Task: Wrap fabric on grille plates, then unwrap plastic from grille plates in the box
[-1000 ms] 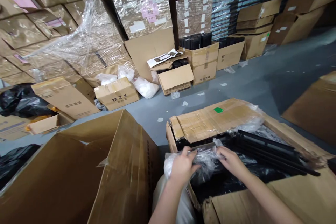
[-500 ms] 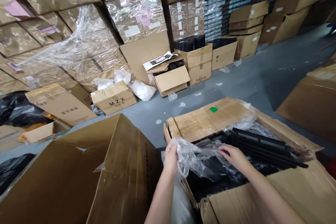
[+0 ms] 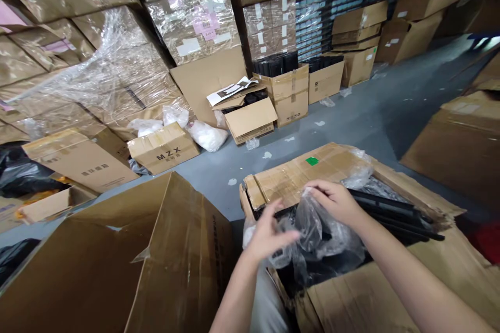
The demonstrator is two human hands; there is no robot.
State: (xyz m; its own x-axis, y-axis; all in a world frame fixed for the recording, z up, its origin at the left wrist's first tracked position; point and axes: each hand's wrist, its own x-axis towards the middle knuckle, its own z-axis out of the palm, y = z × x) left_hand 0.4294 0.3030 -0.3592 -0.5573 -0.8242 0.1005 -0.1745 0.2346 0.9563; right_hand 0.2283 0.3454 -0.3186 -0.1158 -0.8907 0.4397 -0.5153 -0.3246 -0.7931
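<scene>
A crumpled clear plastic bag [image 3: 312,229] hangs over the open carton [image 3: 289,177] in front of me. My right hand [image 3: 332,199] pinches its upper edge and holds it up. To its left, my left hand [image 3: 269,234] has its fingers spread, slightly blurred, beside the bag; whether it touches the plastic is hard to see. Long black plastic parts [image 3: 394,213] lie in the carton to the right of the bag, partly covered by my right forearm. Darker contents under the bag are mostly hidden.
A large open cardboard box [image 3: 156,250] stands close on my left. Wrapped stacks of cartons [image 3: 187,21] line the back. Smaller boxes, such as one marked MZX [image 3: 164,150], and a white bag [image 3: 209,135] sit on the grey floor. Another carton [image 3: 457,151] is at right.
My left hand has let go of the bag and opened. My right hand has moved up and left, lifting the plastic. The view has shifted slightly.
</scene>
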